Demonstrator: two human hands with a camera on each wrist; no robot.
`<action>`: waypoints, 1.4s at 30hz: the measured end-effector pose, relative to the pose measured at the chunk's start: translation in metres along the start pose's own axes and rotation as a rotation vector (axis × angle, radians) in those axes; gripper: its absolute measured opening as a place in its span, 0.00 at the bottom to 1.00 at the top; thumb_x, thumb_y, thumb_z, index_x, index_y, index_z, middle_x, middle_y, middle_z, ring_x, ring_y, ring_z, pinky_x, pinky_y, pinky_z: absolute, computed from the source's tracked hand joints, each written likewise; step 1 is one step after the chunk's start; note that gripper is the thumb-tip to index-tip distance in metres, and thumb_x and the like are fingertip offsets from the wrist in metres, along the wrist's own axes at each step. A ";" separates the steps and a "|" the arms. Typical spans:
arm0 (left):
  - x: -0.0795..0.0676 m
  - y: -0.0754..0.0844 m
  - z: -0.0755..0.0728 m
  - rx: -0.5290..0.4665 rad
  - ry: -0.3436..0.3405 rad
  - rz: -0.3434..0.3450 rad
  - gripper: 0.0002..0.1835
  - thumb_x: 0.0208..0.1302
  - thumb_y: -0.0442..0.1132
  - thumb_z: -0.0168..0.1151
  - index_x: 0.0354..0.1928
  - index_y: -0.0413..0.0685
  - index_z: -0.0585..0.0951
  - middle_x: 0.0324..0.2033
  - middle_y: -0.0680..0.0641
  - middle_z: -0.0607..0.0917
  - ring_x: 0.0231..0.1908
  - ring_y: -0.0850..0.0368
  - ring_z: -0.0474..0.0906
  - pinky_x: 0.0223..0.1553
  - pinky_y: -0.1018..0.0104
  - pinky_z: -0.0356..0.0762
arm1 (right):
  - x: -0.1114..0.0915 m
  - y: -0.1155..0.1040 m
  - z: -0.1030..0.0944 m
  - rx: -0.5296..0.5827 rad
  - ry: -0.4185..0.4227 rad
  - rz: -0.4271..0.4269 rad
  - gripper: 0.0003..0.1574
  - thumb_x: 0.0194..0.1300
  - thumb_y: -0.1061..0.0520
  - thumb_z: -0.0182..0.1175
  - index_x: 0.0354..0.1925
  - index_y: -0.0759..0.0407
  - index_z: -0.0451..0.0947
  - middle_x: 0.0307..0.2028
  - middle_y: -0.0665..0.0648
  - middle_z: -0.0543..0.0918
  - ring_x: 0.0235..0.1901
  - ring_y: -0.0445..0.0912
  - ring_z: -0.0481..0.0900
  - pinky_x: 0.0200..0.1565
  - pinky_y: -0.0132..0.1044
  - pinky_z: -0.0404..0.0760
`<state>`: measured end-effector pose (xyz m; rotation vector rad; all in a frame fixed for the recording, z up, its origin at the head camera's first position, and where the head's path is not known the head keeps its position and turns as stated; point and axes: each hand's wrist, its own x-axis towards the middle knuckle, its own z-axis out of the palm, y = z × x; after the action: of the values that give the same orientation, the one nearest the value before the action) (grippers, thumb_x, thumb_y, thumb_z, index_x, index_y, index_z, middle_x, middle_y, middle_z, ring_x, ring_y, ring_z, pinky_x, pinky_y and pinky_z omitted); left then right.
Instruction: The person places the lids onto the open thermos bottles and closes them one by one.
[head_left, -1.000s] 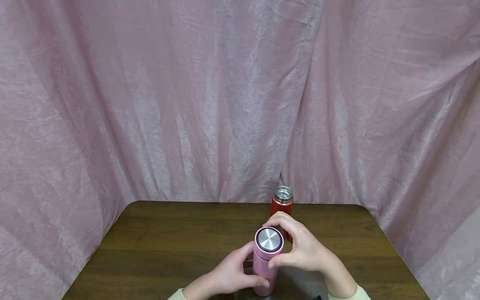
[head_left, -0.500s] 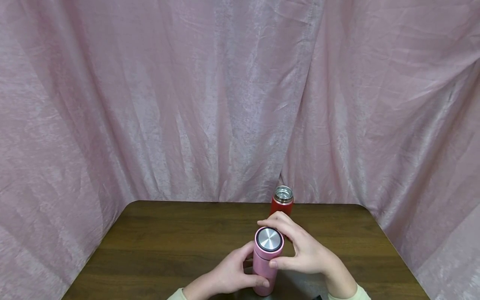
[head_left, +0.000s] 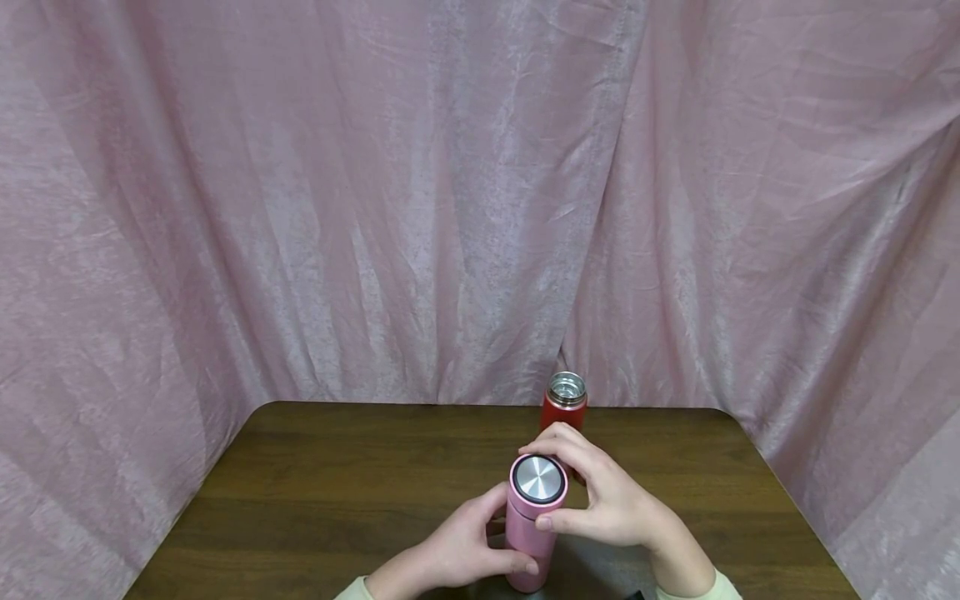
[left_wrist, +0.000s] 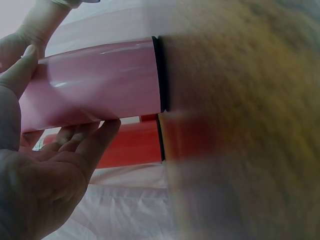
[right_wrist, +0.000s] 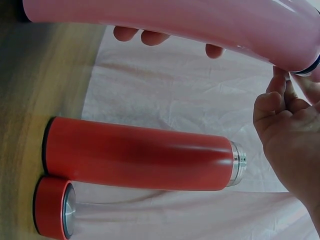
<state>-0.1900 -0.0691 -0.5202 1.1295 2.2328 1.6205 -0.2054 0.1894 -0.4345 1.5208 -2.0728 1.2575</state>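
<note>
Fingers (head_left: 564, 451) of right hand (head_left: 613, 493) have shifted around pink lid (head_left: 539, 480).

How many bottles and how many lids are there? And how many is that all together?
Bottles: 2 (the pink bottle and the red bottle)
Lids: 2 (the pink lid on the pink bottle, and the red lid beside the red bottle)
Total: 4

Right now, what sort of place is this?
Probably a curtained-off recording spot: pink drapes hang behind a wood-grain table, where a pink bottle and a red bottle stand.
</note>
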 end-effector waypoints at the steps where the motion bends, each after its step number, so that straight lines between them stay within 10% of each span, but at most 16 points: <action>1: 0.000 0.000 0.000 0.001 0.000 0.000 0.43 0.64 0.44 0.86 0.77 0.64 0.73 0.68 0.55 0.84 0.66 0.57 0.81 0.69 0.59 0.81 | 0.000 0.000 0.000 0.003 0.005 -0.002 0.44 0.62 0.54 0.84 0.72 0.58 0.77 0.58 0.53 0.80 0.56 0.46 0.79 0.56 0.37 0.84; 17: 0.000 0.000 0.000 0.001 -0.001 -0.006 0.41 0.64 0.44 0.86 0.75 0.65 0.74 0.66 0.56 0.85 0.66 0.58 0.82 0.69 0.57 0.81 | -0.002 0.002 0.000 -0.033 -0.007 0.027 0.57 0.56 0.48 0.87 0.76 0.58 0.73 0.59 0.54 0.79 0.57 0.46 0.78 0.59 0.38 0.82; 27: 0.000 -0.001 0.000 -0.014 -0.004 -0.014 0.42 0.64 0.44 0.85 0.76 0.65 0.74 0.67 0.55 0.84 0.66 0.57 0.82 0.68 0.57 0.82 | 0.000 0.000 -0.002 -0.007 -0.039 -0.042 0.47 0.66 0.57 0.76 0.79 0.60 0.72 0.60 0.55 0.78 0.58 0.47 0.78 0.58 0.39 0.82; 42: 0.001 -0.001 0.000 -0.020 -0.002 -0.004 0.43 0.63 0.43 0.86 0.77 0.65 0.73 0.67 0.55 0.84 0.66 0.57 0.82 0.69 0.59 0.81 | 0.001 0.003 0.001 0.111 0.014 0.015 0.42 0.59 0.59 0.85 0.67 0.60 0.77 0.55 0.55 0.80 0.52 0.47 0.81 0.49 0.38 0.88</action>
<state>-0.1906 -0.0686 -0.5207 1.1204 2.2115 1.6351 -0.2082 0.1887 -0.4358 1.5401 -2.0403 1.4069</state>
